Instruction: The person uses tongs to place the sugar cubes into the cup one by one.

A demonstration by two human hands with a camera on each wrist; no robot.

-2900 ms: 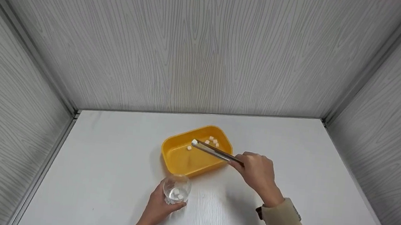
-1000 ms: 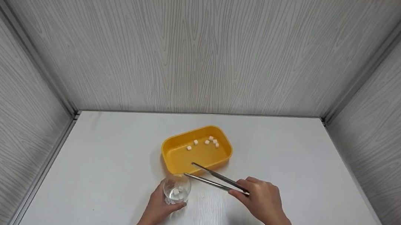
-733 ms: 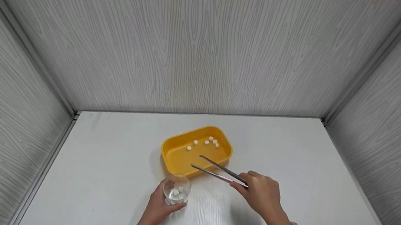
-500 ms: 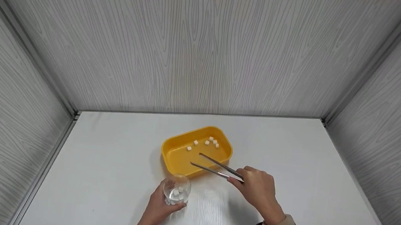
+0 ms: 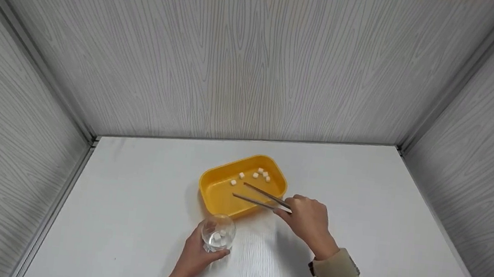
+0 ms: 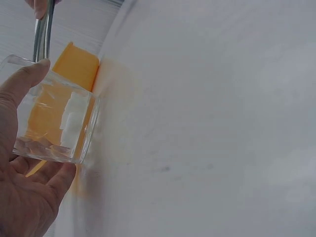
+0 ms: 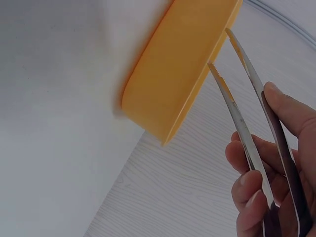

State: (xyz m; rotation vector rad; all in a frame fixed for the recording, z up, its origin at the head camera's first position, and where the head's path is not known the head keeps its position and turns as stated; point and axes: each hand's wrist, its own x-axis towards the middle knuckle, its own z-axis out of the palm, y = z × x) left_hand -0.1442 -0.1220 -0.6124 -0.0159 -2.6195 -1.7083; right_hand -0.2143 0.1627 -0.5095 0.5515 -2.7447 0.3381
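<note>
My left hand (image 5: 197,251) grips a clear drinking glass (image 6: 49,108) standing on the table, thumb on one side and fingers on the other. A few small white cubes (image 5: 218,236) lie in the glass. In my right hand (image 5: 307,218) is a pair of metal tongs (image 7: 247,128), held between thumb and fingers with its two arms spread and nothing between the tips. The tips hang over the yellow tray (image 5: 210,201), close to two white cubes (image 5: 233,182). Several more cubes (image 5: 265,174) sit near the tray's far right corner.
The white table (image 5: 139,205) has grey wood-grain panels (image 5: 245,65) behind it and on both sides. The tray stands just beyond the glass, its near edge close to the rim.
The tongs first held a cube over the tray; that cube is no longer between the tips. They came down near the glass, spread, then went back over the tray. My left hand stayed put.
</note>
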